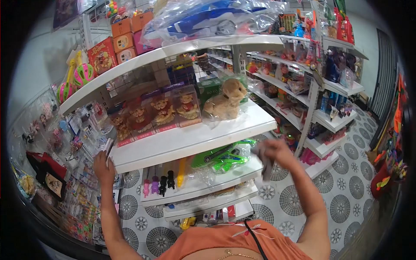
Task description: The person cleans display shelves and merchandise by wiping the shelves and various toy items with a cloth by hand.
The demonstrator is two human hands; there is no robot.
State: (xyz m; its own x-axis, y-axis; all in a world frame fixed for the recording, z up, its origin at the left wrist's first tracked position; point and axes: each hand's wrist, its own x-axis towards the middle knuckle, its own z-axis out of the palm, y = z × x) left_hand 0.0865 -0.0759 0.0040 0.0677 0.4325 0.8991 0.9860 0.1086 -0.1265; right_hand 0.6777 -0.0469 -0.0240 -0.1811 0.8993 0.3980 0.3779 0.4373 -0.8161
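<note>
My right hand [278, 152] is closed round a dark grey cloth [266, 164], which hangs down off the right front of the white shelf [173, 145]. My left hand [104, 167] rests at the left end of that shelf, its fingers stretched up beside a thin dark-and-white piece [109, 148] that I cannot make out. Toward the back of the shelf stands a row of boxed golden figurines [162, 112]. To their right sits a tan toy dog [234, 93], its lower part in clear plastic.
Below, another shelf bears a green toy plane [216, 157] and small purple figures [155, 185]. Overhead, an upper shelf [173, 50] holds a bagged blue toy car [208, 19]. Hanging packets [82, 143] crowd the left; more shelves [294, 93] stand right, over patterned floor tiles [342, 208].
</note>
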